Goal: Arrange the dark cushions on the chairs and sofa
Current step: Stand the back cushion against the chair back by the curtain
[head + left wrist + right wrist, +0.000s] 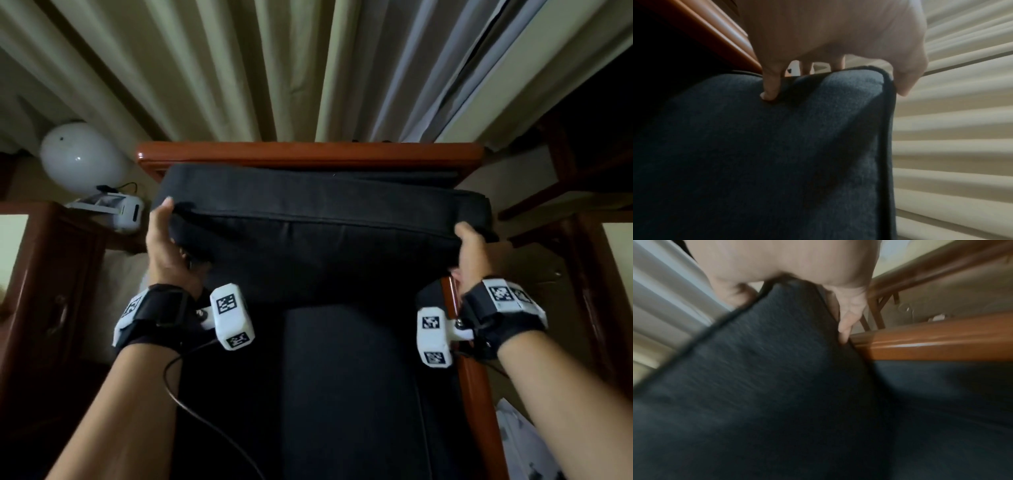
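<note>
Both wrists flank the dark back cushion point(322, 219), left hand point(164, 246) and right hand point(474, 253) clamping its opposite ends, long axis crosswise before the chair's backrest rail point(308, 154).

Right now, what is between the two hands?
The dark cushion stretches between the left hand and the right hand; each grips one end. The head view shows it.

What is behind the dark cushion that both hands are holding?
Behind the cushion are the chair's wooden top rail and, further back, pale curtains. The cushion covers the rest of the chair back, so it cannot be seen.
</note>
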{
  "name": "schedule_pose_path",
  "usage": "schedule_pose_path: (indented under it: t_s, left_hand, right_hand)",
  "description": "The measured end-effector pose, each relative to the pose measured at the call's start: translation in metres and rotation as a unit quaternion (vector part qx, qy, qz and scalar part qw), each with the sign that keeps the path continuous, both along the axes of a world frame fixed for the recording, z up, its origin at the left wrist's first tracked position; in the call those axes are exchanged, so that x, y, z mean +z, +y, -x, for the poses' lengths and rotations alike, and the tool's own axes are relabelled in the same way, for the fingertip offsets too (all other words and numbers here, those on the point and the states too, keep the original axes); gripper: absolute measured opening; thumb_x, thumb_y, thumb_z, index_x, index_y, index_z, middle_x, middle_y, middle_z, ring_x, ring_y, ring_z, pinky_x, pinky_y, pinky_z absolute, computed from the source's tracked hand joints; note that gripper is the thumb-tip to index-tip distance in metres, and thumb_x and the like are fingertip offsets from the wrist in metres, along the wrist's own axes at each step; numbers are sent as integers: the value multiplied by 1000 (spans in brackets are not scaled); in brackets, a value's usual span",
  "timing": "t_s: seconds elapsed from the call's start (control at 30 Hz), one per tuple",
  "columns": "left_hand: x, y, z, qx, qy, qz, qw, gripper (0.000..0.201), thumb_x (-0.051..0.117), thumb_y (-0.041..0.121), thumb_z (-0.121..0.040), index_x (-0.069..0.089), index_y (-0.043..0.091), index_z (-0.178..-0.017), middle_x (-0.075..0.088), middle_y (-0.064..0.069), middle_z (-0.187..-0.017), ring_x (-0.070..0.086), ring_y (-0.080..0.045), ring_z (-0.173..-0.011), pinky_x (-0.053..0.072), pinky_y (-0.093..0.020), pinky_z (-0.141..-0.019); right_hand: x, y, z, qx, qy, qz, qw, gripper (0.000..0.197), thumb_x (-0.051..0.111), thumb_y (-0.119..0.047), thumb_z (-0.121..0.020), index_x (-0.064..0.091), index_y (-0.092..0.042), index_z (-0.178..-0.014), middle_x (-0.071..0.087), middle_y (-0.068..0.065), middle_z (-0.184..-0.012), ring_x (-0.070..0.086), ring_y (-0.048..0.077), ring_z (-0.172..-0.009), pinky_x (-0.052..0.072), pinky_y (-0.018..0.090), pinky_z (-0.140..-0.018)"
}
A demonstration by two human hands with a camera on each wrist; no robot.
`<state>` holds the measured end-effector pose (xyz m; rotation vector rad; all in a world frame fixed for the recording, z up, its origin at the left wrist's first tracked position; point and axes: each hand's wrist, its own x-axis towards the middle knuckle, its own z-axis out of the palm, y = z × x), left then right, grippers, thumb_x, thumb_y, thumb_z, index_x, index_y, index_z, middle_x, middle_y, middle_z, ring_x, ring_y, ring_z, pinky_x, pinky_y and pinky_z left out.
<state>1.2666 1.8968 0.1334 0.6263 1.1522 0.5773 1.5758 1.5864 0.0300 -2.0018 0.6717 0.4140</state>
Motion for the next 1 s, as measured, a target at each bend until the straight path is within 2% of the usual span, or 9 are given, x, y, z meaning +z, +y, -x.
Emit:
schedule_pose_path:
  t_s: [0.1, 0.2, 0.37, 0.43, 0.53, 0.6, 0.7, 0.9, 1.0]
  left_hand:
    - [7, 12, -12, -17, -10, -61, 998, 31, 55, 46, -90, 73, 21, -89, 71, 11, -75, 68, -5, -68, 53, -17, -59]
    - [-5, 19, -7, 12, -6, -80, 997, 74, 74, 55, -72, 59, 12, -131, 70, -5, -121, 69, -19, -106, 58, -30, -81]
    - [-27, 23, 4, 33, 62, -89, 994, 27, 63, 42, -73, 55, 31, -97, 64, 7, -98, 64, -12, -88, 46, -26, -61]
    - [-37, 22, 15, 58, 104, -80, 990, 13, 57, 30, -81, 53, 30, -93, 60, 6, -90, 61, -16, -87, 47, -29, -64]
    - [-49, 25, 26, 74, 147, -116, 979, 10, 63, 25, -85, 53, 27, -83, 56, 5, -79, 59, -11, -68, 49, -25, -56]
    - [-47, 34, 29, 45, 141, -122, 981, 20, 71, 25, -83, 62, 26, -101, 61, 2, -88, 63, -12, -73, 54, -35, -76]
    - [-45, 56, 29, -13, 104, -40, 994, 77, 81, -2, -67, 53, 9, -137, 58, -18, -128, 56, -39, -117, 44, -45, -107]
    - [-47, 57, 37, -40, 197, -33, 979, 101, 80, 77, -40, 57, 35, -128, 57, -3, -137, 58, -24, -115, 53, -39, -73]
    - [-39, 30, 49, -78, 206, -78, 972, 80, 71, 71, -69, 52, 28, -134, 54, -12, -142, 55, -19, -111, 46, -37, -84]
  right_hand:
    - [26, -19, 41, -28, -3, -49, 998, 89, 75, -66, -47, 53, -27, -124, 67, 5, -113, 69, 28, -87, 58, 39, -69]
    - [61, -4, 74, -55, -43, -60, 996, 85, 68, -54, -55, 42, -24, -129, 58, 8, -117, 65, 29, -93, 56, 43, -77]
    - [62, 23, 77, -23, -76, 45, 996, 99, 58, -67, -60, 32, -15, -140, 46, 18, -142, 47, 40, -128, 38, 54, -107]
    - [76, 32, 89, -1, -88, 91, 992, 88, 53, -70, -62, 36, -16, -130, 51, 14, -125, 54, 39, -112, 42, 48, -95]
    - [90, 50, 88, 45, -95, 61, 993, 60, 57, -42, -85, 36, -6, -129, 44, 8, -109, 50, 26, -82, 27, 22, -68]
    - [97, 73, 63, 57, -95, 51, 993, 59, 59, -42, -82, 41, -7, -127, 46, 3, -106, 52, 26, -80, 32, 26, -71]
    - [99, 88, 24, 78, -56, 69, 993, 89, 58, -66, -46, 54, -15, -120, 60, 5, -108, 63, 34, -98, 51, 49, -89]
    - [74, 63, 19, 128, -56, 20, 990, 108, 52, -81, -44, 47, -19, -132, 57, 9, -129, 58, 37, -116, 46, 53, -100]
    - [102, 54, 58, 116, 8, -114, 987, 95, 58, -74, -76, 31, -17, -147, 38, 6, -151, 40, 30, -138, 38, 42, -111]
